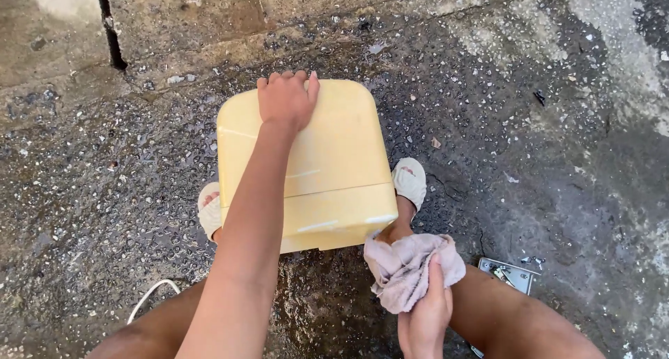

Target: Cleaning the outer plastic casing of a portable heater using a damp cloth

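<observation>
A: Where's the box rn?

B: Yellow plastic case (327, 164) sits on the wet pavement (529, 122), right in front of the person, wedged btw both feet. Pale sandal (410, 181) on one side, other sandal (209, 209) on the opposite side, both touching or just beside the case.

A: Hands?

B: Left hand (286, 100) is laid on the top far edge of the case, palm down, fingers curled over the rim w/ a light grip; arm stretched across the lid. Right hand (425, 310) is closer to the body, below the case's near right corner, clenched around a pinkish cloth (411, 265). Thumb lies across the bunched fabric.

A: Cloth on the case?

B: Its top edge is just beside the near right corner, maybe brushing it; can't tell for sure. Most of it is bunched up in the fist, off the case.

A: Anything else around?

B: Small metal plate (507, 272) w/ some hardware on it, on the ground by the right knee, near the cloth hand. White cord (150, 296) loops on the ground by the left leg. Ground is dark, wet, gritty; drier concrete slab (181, 18) beyond the case, w/ a crack (110, 32) running through it.
</observation>
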